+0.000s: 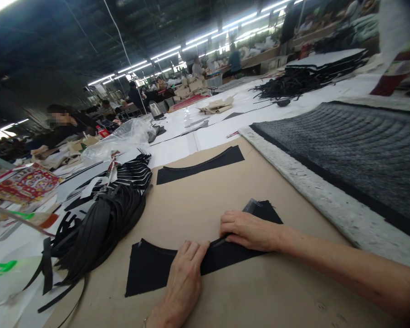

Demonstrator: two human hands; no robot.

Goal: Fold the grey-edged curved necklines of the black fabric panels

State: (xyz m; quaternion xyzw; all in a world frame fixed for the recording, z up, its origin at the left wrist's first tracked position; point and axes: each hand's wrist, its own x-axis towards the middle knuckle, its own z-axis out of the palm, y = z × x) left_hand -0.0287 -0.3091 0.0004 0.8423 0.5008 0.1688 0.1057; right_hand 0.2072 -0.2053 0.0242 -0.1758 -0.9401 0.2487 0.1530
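Observation:
A black fabric piece [146, 271] with a curved upper edge lies flat on the brown board [198, 200]. A narrow dark strip [217, 241] runs along that curve. Across the middle of the piece rests my left hand [187, 269], its fingers bent and pressed together at the curved edge. My right hand [248, 230] is closed farther right, fingertips pinching the strip against the edge. The strip's loose, shiny end [251, 205] sticks out beyond my knuckles. Farther up the board lies a second black curved piece [201, 165], touched by neither hand.
A bundle of black strips [105, 223] lies left of the board. To the right is a thick grey quilted stack [355, 150] on a pale slab [304, 205]. Behind are clear plastic [123, 139], a red patterned box [27, 182] and a dark pile [290, 84]. A person [63, 120] sits at far left.

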